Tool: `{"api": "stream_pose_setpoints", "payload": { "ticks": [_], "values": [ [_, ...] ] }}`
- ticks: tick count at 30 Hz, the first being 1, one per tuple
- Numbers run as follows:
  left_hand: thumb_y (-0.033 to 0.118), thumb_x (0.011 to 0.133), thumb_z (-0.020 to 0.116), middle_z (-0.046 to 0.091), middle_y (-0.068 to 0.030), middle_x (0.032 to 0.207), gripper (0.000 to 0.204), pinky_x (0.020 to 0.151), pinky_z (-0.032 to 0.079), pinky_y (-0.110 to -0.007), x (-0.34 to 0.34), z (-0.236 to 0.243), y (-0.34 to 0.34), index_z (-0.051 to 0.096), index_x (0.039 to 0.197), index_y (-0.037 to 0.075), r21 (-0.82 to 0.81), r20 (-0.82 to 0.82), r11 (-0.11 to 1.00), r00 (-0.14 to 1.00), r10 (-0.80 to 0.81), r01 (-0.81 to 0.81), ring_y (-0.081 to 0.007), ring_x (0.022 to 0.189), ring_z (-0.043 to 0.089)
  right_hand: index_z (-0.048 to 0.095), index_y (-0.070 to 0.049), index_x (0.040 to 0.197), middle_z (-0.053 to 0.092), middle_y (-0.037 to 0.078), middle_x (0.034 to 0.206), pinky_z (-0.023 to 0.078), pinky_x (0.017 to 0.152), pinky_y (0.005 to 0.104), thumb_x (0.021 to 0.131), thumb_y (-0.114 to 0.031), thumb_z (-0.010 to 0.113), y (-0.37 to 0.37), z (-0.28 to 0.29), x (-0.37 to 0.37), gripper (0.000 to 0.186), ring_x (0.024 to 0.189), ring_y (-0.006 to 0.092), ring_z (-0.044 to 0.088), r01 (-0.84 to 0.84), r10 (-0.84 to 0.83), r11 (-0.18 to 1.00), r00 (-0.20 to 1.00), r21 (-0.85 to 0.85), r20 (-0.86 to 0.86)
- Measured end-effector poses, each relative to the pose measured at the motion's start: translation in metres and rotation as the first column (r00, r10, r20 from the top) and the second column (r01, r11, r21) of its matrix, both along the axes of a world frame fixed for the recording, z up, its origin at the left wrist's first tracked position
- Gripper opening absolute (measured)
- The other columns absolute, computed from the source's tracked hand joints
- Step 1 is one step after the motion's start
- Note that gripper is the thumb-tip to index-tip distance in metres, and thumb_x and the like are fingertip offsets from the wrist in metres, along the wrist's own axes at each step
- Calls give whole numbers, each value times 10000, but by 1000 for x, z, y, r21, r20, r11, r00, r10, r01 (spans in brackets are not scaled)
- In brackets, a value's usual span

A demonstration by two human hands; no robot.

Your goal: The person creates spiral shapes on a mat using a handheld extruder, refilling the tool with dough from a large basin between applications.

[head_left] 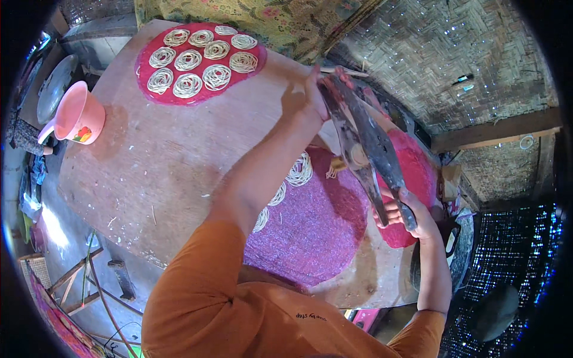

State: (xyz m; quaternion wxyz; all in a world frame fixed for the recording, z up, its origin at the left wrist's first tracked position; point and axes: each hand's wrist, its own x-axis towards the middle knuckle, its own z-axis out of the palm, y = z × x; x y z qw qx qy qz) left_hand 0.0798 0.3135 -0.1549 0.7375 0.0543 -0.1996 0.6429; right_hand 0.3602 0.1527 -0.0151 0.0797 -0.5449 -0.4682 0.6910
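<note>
A long, dark wooden lever press (376,140), made of two hinged arms, is held up between both my hands over the table's right side. My left hand (315,98) grips its far end; the fingers there are partly hidden. At the near end, my right hand (412,218) is wrapped around the arm tips. Between the arms shows a round pale plug (358,154), with a brownish cup (338,163) beside it and short dough strands (332,173) hanging below. Under the press lies a round purple sheet (310,221), its left edge carrying coiled noodle nests (299,171).
A red sheet (209,98) with several finished noodle nests lies at the table's far left. Another red sheet (412,173) is at the right. A pink dipper (79,113) stands on the left table edge (89,179). Woven walls (441,53) bound the far right.
</note>
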Motion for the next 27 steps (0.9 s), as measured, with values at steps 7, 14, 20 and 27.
{"api": "stream_pose_setpoints", "payload": {
  "ticks": [7,14,20,27],
  "values": [
    [575,894,374,520,-89,748,501,751,441,-409,-2,28,-23,487,847,89,-66,-28,997,999,-35,33,-284,751,532,499,64,1191,651,250,899,549,683,379,877,-498,541,-20,13,5,646,746,293,679,16,-17,1000,994,-9,-105],
    [474,909,406,494,-41,738,372,707,428,-388,14,38,-15,492,826,121,-86,-57,993,996,75,-80,-230,739,505,567,79,1056,647,185,817,562,606,341,808,-560,609,-8,30,2,687,667,247,668,22,-32,985,998,170,55],
    [544,904,342,492,-84,719,480,715,426,-375,-12,41,-19,470,802,93,-66,17,996,998,-57,58,-265,740,502,585,71,955,616,128,766,554,579,328,818,-528,621,-11,18,-2,616,631,213,647,86,-82,989,996,123,-38],
    [529,919,331,487,-89,677,511,646,436,-394,21,20,-26,485,784,60,-275,78,961,997,0,21,-274,658,498,624,64,922,642,132,714,542,539,309,830,-535,599,-12,27,6,607,592,193,641,20,-34,985,997,169,76]
  ]
}}
